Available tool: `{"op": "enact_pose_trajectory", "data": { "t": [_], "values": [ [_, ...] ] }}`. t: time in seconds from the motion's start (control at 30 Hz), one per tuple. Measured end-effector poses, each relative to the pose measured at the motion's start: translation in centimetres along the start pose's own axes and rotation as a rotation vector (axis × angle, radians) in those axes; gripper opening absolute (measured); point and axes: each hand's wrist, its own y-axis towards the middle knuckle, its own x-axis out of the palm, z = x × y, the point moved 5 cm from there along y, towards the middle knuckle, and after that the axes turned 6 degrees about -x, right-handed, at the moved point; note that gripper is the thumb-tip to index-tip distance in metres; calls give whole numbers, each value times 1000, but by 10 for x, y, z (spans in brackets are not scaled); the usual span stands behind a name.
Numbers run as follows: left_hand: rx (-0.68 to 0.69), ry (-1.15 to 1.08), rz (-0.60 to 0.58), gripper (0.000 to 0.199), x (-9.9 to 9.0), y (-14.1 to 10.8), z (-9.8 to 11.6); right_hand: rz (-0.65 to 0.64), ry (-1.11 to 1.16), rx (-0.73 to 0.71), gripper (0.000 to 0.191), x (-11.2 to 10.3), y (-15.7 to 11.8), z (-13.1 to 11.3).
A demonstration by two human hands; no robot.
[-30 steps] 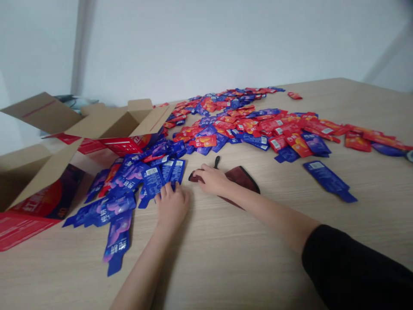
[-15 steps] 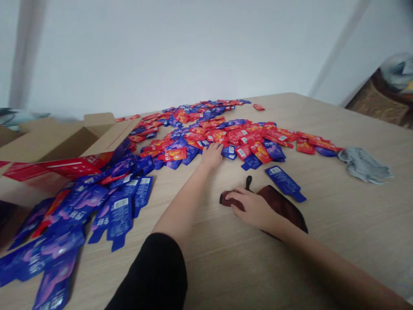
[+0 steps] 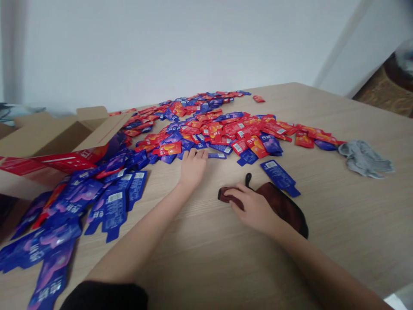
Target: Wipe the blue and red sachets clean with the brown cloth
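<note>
My left hand [image 3: 193, 168] is at the near edge of the sachet pile, its fingers closed on a blue sachet [image 3: 217, 156] whose barcoded end sticks out to the right. The rest of that sachet is hidden behind the fingers. My right hand [image 3: 253, 206] grips the left end of a dark maroon mesh pouch [image 3: 284, 206] with black trim and a small black loop. The pouch lies on the table and passes under that hand and wrist. A single blue sachet [image 3: 280, 177] lies just beyond the pouch.
Red and blue sachets [image 3: 222, 129] spread along the far side of the table. At left, an open cardboard box [image 3: 61, 137] stands behind a heap of blue sachets [image 3: 67, 206]. A grey glove-like cloth [image 3: 366, 158] lies at right, and a wall [image 3: 193, 47] rises behind.
My left hand has drawn back from the pile, towards me and left, with a blue sachet now beside its fingers. My right hand stays on the pouch. The view has shifted slightly.
</note>
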Motion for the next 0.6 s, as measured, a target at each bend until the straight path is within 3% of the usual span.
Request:
{"op": "enact_pose_trajectory", "data": {
  "t": [0.1, 0.2, 0.27, 0.33, 0.43, 0.6],
  "values": [
    [-29, 7, -41, 37, -10, -81, 6, 66, 91, 51, 30, -13, -10, 8],
    [35, -27, -137, 36, -3, -160, 28, 118, 114, 60, 28, -16, -19, 11],
    [-10, -57, -131, 41, -2, -197, 37, 114, 113, 39, 27, -12, -24, 9],
    [-27, -127, -135, 52, -5, -220, 40, 86, 101, 22, 26, -8, -27, 5],
    [-58, -190, -142, 54, -12, -235, 30, 71, 78, 12, 26, -7, -29, -8],
    [-5, -259, -164, 47, -10, -243, 17, 135, 10, -53, 30, 0, -24, -64]
  ]
}}
